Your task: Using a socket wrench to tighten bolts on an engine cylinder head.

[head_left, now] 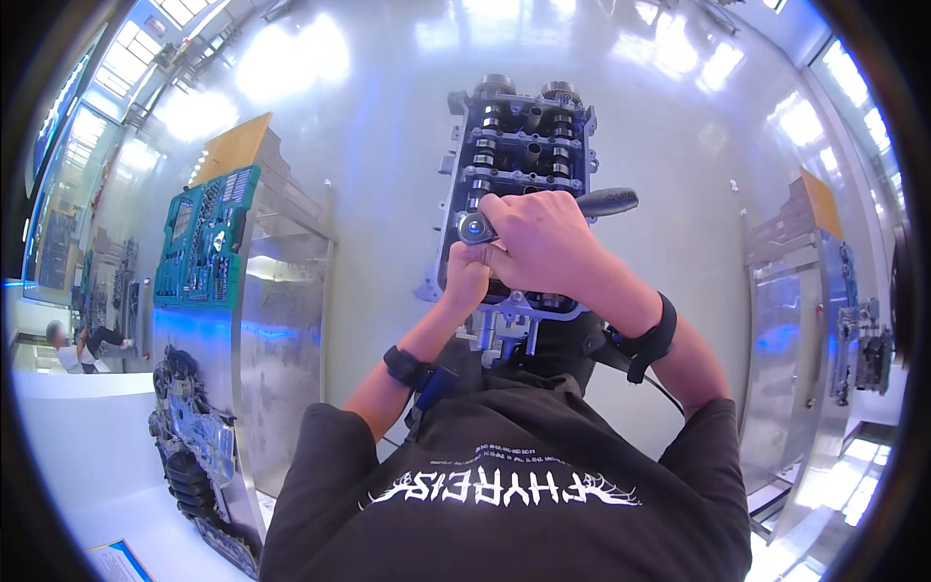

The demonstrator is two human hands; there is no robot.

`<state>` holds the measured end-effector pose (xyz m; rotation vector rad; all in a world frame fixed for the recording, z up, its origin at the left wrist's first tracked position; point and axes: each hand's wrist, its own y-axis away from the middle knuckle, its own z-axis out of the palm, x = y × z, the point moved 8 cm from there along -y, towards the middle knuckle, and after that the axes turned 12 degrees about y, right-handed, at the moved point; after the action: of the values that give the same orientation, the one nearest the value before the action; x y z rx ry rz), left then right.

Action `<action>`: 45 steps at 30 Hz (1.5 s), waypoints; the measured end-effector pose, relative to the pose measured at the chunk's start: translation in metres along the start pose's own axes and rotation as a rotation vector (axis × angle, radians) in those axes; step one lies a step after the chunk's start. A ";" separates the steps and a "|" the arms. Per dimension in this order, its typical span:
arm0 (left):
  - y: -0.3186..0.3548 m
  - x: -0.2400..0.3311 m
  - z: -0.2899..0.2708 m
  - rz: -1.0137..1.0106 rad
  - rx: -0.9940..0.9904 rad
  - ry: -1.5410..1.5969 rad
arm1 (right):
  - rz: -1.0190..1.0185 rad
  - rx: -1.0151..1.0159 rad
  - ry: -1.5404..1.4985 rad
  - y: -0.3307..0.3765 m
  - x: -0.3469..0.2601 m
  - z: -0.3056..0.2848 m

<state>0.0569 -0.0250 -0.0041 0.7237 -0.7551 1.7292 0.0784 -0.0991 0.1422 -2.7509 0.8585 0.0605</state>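
A ratchet wrench [476,228] lies across a cylinder head [593,145] with two exposed camshafts [561,126]. My right hand [553,238] is wrapped around the wrench, and its dark handle end sticks out to the right of my fingers. Just below the round ratchet head, my left hand [469,276] is closed, touching or nearly touching my right hand. Whatever sits inside the left fingers is hidden, as is the part beneath the ratchet. Both hands are over the near half of the cylinder head.
To the left, a green tool case [208,238] with sockets stands on a metal bench [281,291]. Engine parts [189,436] line the near left side. Another metal bench [790,310] with parts [863,339] is at right. A person [87,344] is far left.
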 end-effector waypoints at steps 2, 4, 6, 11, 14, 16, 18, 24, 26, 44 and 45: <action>0.002 0.013 0.012 0.095 -0.020 -0.157 | 0.019 0.015 0.006 0.003 0.002 -0.007; 0.000 0.014 0.025 0.115 -0.059 -0.173 | 0.018 0.068 0.012 0.006 -0.001 -0.030; -0.004 0.010 0.043 0.098 -0.107 -0.135 | 0.020 0.121 0.023 0.011 -0.003 -0.053; -0.005 -0.010 0.073 -0.001 -0.192 -0.038 | 0.084 0.058 0.076 0.033 0.011 -0.057; -0.002 -0.025 0.083 -0.065 -0.224 0.006 | 0.136 0.014 0.054 0.046 0.024 -0.046; -0.001 -0.033 0.083 -0.106 -0.231 0.030 | 0.151 -0.001 0.024 0.052 0.030 -0.037; 0.001 -0.040 0.083 -0.140 -0.236 0.048 | 0.159 -0.007 0.004 0.055 0.036 -0.031; 0.007 -0.049 0.079 -0.218 -0.247 0.077 | 0.164 -0.033 0.051 0.056 0.040 -0.029; 0.008 -0.051 0.076 -0.234 -0.254 0.078 | 0.153 -0.067 0.036 0.057 0.040 -0.029; 0.010 -0.061 0.069 -0.344 -0.478 0.003 | -0.136 -0.268 -0.045 0.054 0.038 -0.028; 0.009 -0.051 0.075 -0.333 -0.482 -0.087 | -0.178 -0.269 -0.014 0.054 0.036 -0.028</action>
<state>0.0688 -0.1154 0.0011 0.5531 -1.0031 1.1598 0.0767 -0.1691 0.1527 -3.0616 0.6388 0.1725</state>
